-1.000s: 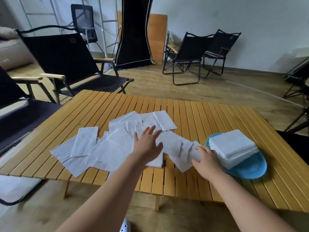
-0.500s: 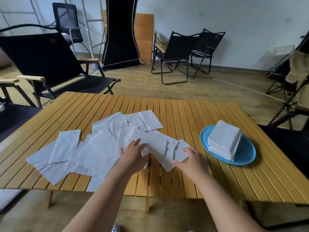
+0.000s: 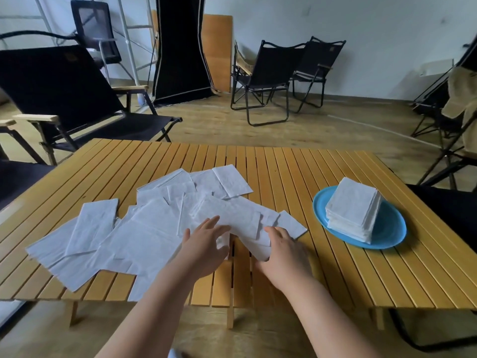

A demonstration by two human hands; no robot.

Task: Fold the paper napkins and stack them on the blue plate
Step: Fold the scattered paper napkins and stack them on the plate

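Now both hands' fingers rest on one napkin.

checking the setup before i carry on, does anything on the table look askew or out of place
The stack of folded napkins on the blue plate sits off-centre toward its left side, with slightly uneven edges. The unfolded napkins lie scattered and overlapping on the wooden table, some overhanging its near edge. Nothing looks spilled or torn.
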